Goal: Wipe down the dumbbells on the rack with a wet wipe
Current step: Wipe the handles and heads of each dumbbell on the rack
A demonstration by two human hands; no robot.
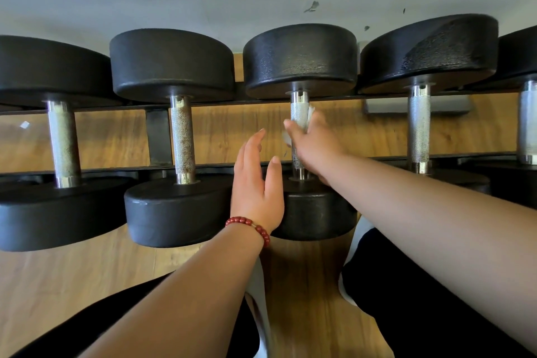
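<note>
— Enough light?
— Yes, soft and even. A pale sheen sits on the far-right dumbbell head [430, 49], and the chrome handle [419, 125] glints.
— Sharp?
— Mostly. The right hand [313, 145] is slightly smeared. The rack rail [87, 109] bows toward the edges, a wide-angle distortion. Shadows under the weights are soft.

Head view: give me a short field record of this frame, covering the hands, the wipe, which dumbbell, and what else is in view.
rack: five dumbbells in view, side by side
being wiped: middle dumbbell, at its knurled handle
right hand: holds the wet wipe wrapped round that handle
left hand: open, fingers straight, beside the middle dumbbell's near head; contact unclear
other: red bead bracelet on left wrist; wood floor
</note>
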